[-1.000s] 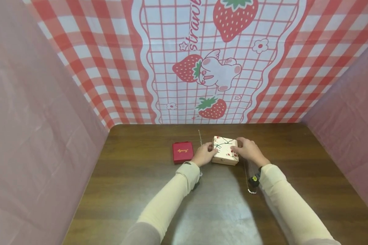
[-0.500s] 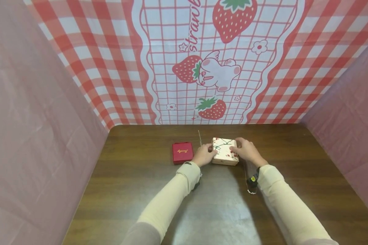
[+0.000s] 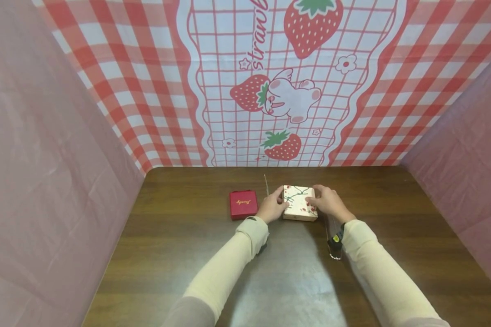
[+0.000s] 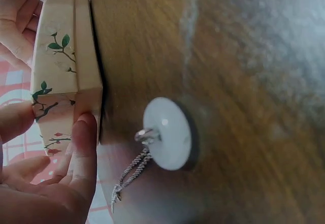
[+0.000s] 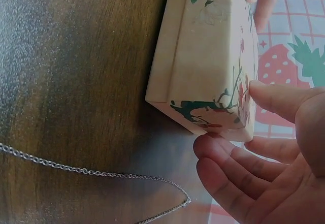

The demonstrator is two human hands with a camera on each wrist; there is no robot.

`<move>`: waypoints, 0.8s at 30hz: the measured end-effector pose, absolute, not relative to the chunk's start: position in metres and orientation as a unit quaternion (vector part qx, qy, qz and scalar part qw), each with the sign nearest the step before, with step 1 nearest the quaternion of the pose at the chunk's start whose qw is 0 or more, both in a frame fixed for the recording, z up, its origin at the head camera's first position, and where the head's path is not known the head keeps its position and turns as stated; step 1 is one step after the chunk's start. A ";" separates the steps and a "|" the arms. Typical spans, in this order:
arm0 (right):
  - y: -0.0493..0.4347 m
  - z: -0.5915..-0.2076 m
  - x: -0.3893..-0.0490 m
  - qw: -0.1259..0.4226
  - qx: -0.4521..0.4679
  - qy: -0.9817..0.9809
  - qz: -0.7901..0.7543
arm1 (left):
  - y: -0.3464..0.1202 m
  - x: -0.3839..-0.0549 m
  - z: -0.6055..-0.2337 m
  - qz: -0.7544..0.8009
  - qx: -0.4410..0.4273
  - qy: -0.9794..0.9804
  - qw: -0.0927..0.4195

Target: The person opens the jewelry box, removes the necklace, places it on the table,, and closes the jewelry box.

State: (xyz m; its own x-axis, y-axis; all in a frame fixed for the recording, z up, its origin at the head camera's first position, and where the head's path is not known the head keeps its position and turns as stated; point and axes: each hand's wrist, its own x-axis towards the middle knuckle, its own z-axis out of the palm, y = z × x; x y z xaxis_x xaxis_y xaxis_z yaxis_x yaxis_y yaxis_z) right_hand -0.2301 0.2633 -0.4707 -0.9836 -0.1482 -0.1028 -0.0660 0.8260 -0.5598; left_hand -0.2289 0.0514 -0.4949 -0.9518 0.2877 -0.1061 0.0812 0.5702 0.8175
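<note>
A cream gift box (image 3: 300,201) with a print of green leaves and red flowers rests on the table, its lid on. My left hand (image 3: 272,205) holds its left side, the thumb at the top edge and fingers against the side wall. On the opposite side my right hand (image 3: 328,200) grips the box, thumb on top. The lid's seam shows low on the wall in both wrist views. Near my left hand lies a necklace with a white round pendant (image 4: 167,133). A silver chain (image 5: 84,171) lies near my right hand.
A red jewelry box (image 3: 243,205) with gold lettering stands just left of my left hand. Beside my right wrist, the beaded end of a necklace (image 3: 334,257) lies on the brown wooden table (image 3: 180,254). A strawberry-print cloth (image 3: 155,113) hangs behind.
The cream box's top has turned slightly straighter and appears a little lower, with less of its front wall showing. Both hands stay on it.
</note>
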 end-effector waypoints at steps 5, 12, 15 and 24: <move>0.261 -0.473 -0.231 0.070 -0.058 0.956 -0.280 | 0.051 -0.229 -0.497 0.406 0.140 0.897 0.109; 0.258 -0.479 -0.233 0.086 -0.055 0.960 -0.260 | 0.050 -0.228 -0.501 0.390 0.151 0.900 0.121; 0.258 -0.480 -0.234 0.083 -0.056 0.960 -0.261 | 0.051 -0.227 -0.500 0.387 0.145 0.904 0.114; 0.259 -0.483 -0.234 0.085 -0.058 0.959 -0.266 | 0.052 -0.227 -0.499 0.390 0.129 0.903 0.125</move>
State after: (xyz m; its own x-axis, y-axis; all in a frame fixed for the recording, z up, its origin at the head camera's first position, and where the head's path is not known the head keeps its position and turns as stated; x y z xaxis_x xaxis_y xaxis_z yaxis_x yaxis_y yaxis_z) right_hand -0.2337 0.2587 -0.4827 -0.9791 -0.1554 -0.1314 -0.0656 0.8521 -0.5193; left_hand -0.2269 0.0522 -0.4994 -0.9355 0.3303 -0.1258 0.1351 0.6631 0.7362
